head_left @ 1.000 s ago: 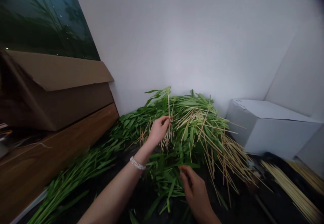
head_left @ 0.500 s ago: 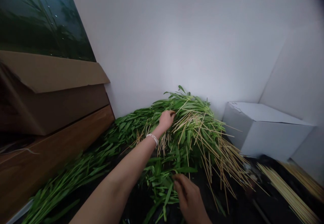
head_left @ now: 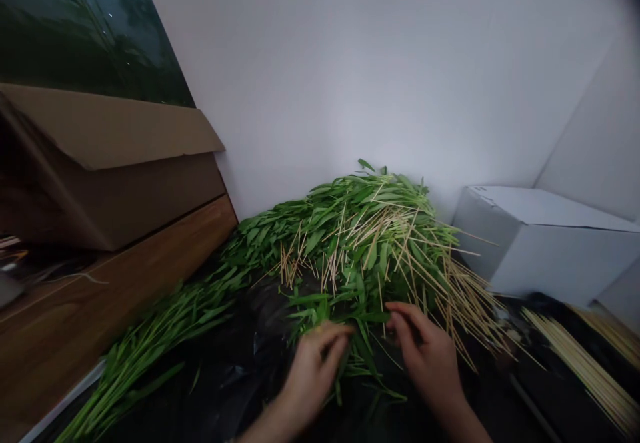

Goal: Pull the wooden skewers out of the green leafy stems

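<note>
The loose leaves point(head_left: 320, 309) lie in the gap between the two hands and just beyond the left fingertips. The left hand point(head_left: 317, 366) is the nearer: it overlaps the near edge of the leaves, thumb and forefinger brought close together. Whether it grips anything cannot be told. One long leaf point(head_left: 374, 317) lies roughly crosswise, its long axis running from in front of the left hand toward the right hand point(head_left: 430, 356). The right thumb and forefinger are close together at that leaf's end; whether they pinch it cannot be told. The heap of leafy sticks point(head_left: 400, 229) stands farther out, ahead of both hands, bare stick ends toward the right hand. Long green stalks point(head_left: 150, 336) lie well to the left of the left hand
</note>
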A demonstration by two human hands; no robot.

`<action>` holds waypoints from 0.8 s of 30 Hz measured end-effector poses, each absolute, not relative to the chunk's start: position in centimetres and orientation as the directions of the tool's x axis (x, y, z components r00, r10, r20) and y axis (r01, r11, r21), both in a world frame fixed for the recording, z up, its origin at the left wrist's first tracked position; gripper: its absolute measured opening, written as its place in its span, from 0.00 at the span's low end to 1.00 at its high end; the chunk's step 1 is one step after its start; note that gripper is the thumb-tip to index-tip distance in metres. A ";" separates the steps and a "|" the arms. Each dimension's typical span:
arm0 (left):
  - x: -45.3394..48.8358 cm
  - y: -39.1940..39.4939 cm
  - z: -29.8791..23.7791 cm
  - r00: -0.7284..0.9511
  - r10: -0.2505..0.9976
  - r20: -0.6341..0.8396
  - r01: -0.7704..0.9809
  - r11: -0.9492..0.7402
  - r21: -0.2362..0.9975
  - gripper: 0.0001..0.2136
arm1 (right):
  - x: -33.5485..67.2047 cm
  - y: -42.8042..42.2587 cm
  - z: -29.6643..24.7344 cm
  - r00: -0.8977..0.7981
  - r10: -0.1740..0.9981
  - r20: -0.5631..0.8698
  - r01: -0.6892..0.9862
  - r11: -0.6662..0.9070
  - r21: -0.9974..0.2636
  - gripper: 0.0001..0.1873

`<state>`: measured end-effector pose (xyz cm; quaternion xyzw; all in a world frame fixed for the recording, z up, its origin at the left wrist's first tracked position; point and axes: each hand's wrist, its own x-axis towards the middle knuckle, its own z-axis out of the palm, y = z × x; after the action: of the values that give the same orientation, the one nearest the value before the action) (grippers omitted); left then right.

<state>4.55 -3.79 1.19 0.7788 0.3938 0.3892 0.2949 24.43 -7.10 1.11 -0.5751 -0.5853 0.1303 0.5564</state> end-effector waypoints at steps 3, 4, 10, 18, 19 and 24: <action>5.2 -7.5 -1.7 0.608 0.733 0.305 0.353 -0.594 0.723 0.13 | 25.9 -7.3 1.8 0.342 0.826 0.448 0.462 0.267 -0.846 0.14; 5.4 -8.0 -2.5 0.643 0.701 0.307 0.352 -0.627 0.695 0.13 | 26.3 -7.4 2.1 0.361 0.827 0.431 0.432 0.262 -0.863 0.15; 5.4 -7.6 -4.2 0.657 0.666 0.354 0.382 -0.698 0.606 0.10 | 29.7 -8.9 4.3 0.487 0.795 0.362 0.256 0.266 -0.929 0.16; 5.1 -7.4 -3.7 0.639 0.647 0.415 0.350 -0.726 0.592 0.10 | 39.9 -15.6 4.8 0.725 0.571 0.384 0.442 0.042 -0.896 0.18; 5.0 -7.3 -3.9 0.629 0.652 0.424 0.345 -0.723 0.599 0.10 | 41.7 -16.4 4.2 0.744 0.545 0.385 0.494 -0.062 -0.867 0.19; 4.6 -6.8 -4.7 0.607 0.667 0.432 0.349 -0.712 0.609 0.11 | 48.0 -18.1 -0.3 0.633 0.635 0.443 0.768 -0.442 -0.464 0.13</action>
<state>4.62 -6.82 -4.72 0.8638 0.2939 0.3318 0.2397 48.04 -18.10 -0.28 -0.8429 -0.4162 -0.1023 0.3255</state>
